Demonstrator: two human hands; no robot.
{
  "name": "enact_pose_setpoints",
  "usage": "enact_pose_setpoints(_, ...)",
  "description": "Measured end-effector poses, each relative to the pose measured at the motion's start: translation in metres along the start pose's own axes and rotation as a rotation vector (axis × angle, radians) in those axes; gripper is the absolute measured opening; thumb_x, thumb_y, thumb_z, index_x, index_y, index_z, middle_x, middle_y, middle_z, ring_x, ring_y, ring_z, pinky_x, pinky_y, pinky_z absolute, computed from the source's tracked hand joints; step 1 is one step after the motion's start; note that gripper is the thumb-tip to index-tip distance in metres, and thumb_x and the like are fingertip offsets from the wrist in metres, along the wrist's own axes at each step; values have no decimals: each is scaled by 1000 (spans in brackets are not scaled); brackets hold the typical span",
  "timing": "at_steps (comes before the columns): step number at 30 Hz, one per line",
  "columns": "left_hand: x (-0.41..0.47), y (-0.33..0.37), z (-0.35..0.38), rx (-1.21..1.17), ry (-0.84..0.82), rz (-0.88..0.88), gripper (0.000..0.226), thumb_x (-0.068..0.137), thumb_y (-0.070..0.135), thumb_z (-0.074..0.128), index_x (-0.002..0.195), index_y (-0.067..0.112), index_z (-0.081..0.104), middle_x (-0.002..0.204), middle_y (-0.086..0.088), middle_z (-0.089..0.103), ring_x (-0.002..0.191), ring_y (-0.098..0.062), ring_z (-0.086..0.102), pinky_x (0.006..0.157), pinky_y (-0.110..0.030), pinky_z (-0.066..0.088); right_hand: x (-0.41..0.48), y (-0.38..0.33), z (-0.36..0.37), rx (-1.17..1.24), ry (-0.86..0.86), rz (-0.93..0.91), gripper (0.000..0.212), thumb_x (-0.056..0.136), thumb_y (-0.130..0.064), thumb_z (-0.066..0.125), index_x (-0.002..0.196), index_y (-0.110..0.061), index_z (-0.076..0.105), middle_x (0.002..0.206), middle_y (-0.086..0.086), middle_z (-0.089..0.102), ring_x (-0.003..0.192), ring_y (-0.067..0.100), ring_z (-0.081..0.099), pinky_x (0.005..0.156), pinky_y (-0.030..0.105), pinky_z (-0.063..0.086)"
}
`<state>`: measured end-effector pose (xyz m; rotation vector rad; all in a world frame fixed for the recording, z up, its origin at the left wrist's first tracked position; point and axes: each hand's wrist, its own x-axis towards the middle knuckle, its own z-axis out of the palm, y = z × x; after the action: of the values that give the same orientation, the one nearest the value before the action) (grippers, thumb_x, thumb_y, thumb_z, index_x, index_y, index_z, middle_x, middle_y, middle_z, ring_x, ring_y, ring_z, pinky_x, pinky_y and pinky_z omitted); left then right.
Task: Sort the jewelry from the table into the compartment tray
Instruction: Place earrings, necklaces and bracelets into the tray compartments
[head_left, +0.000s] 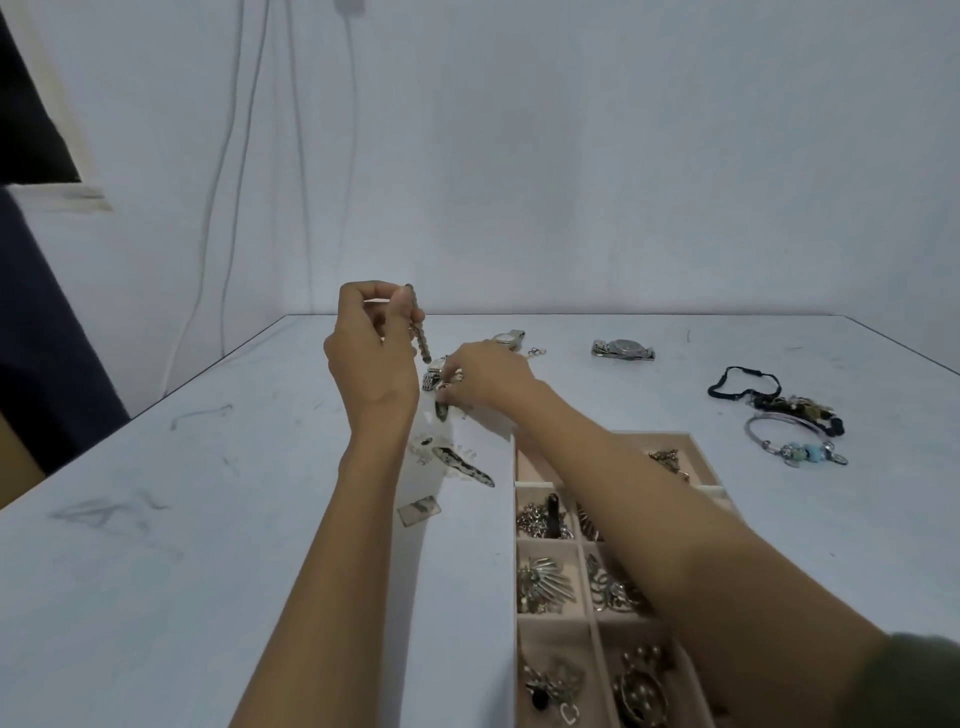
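Observation:
My left hand (370, 347) is raised above the table and pinches a dark beaded bracelet (420, 325) that hangs from its fingertips. My right hand (487, 378) reaches across to the middle of the table, its fingers curled on a silver watch (435, 375). The beige compartment tray (515, 545) lies at the lower right under my right forearm. Its compartments hold several pieces of metal jewelry. A spotted leaf-shaped earring on a white card (462, 465) lies just left of the tray.
Farther back lie a silver watch (510, 339) and another watch (622, 349). At the right are a black cord necklace (748, 387) and a bangle with blue beads (797, 447). Cables hang down the wall behind the white table (156, 545).

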<state>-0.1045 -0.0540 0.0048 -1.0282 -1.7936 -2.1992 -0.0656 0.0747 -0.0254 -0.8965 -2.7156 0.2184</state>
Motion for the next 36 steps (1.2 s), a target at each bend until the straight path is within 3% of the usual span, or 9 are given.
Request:
enact_pose_setpoints(5, 0, 3, 0, -11, 4, 1, 12, 94, 27, 55, 83, 31, 52, 72, 8, 68, 64, -6, 59, 79, -47, 54, 1, 2, -1, -21, 74, -42, 25, 83, -38, 67, 97, -18, 70, 99, 2, 68, 93, 23, 63, 59, 26, 39)
enact_pose_setpoints(10, 0, 4, 0, -8, -9, 9, 12, 94, 27, 55, 83, 30, 51, 72, 9, 68, 63, -4, 58, 79, -49, 54, -10, 8, -16, 70, 128, -103, 23, 84, -31, 66, 102, -17, 69, 104, 0, 65, 97, 20, 59, 70, 30, 40)
enact_pose_setpoints(14, -2, 3, 0, 29, -12, 12, 11, 94, 30, 54, 83, 31, 51, 71, 10, 67, 63, -1, 57, 78, -47, 54, -31, 11, -35, 288, 201, -79, 23, 76, -21, 74, 94, -7, 69, 77, 0, 59, 80, 20, 57, 70, 31, 46)
enact_pose_setpoints(17, -5, 3, 0, 85, -52, 6, 9, 94, 33, 53, 86, 30, 52, 73, 11, 68, 66, -4, 60, 77, -46, 54, -57, 16, -52, 521, 207, -27, 18, 74, -10, 71, 89, -2, 67, 64, 9, 64, 60, 25, 64, 55, 32, 54)
enact_pose_setpoints(22, -15, 13, 1, 150, -141, 25, 17, 95, 40, 49, 91, 25, 54, 80, 14, 67, 68, -8, 58, 78, -43, 52, -121, 27, -82, 802, 180, 23, 15, 85, -12, 65, 96, -1, 63, 81, 17, 72, 64, 30, 71, 54, 35, 58)
enact_pose_setpoints(25, -20, 18, 3, 158, -189, 4, 25, 98, 44, 43, 92, 23, 55, 83, 16, 65, 82, -15, 61, 80, -40, 49, -161, 34, -94, 918, 196, 50, 17, 89, -13, 63, 104, -6, 62, 85, 17, 73, 66, 28, 70, 58, 37, 58)
enact_pose_setpoints(31, -29, 34, 5, -241, -369, -255, 27, 103, 34, 36, 90, 15, 52, 89, 2, 71, 81, -10, 66, 66, -23, 55, -214, 53, -98, 1074, 194, 103, 17, 87, -12, 67, 103, -4, 66, 91, 19, 72, 74, 28, 71, 57, 34, 57)
enact_pose_setpoints(36, -39, 43, 1, -424, -590, -348, 17, 99, 27, 47, 95, 12, 56, 84, 1, 67, 80, -13, 66, 82, -35, 51, -228, 66, -93, 1014, 303, 142, 15, 84, -12, 71, 99, -11, 71, 89, 15, 72, 72, 23, 68, 55, 30, 52)
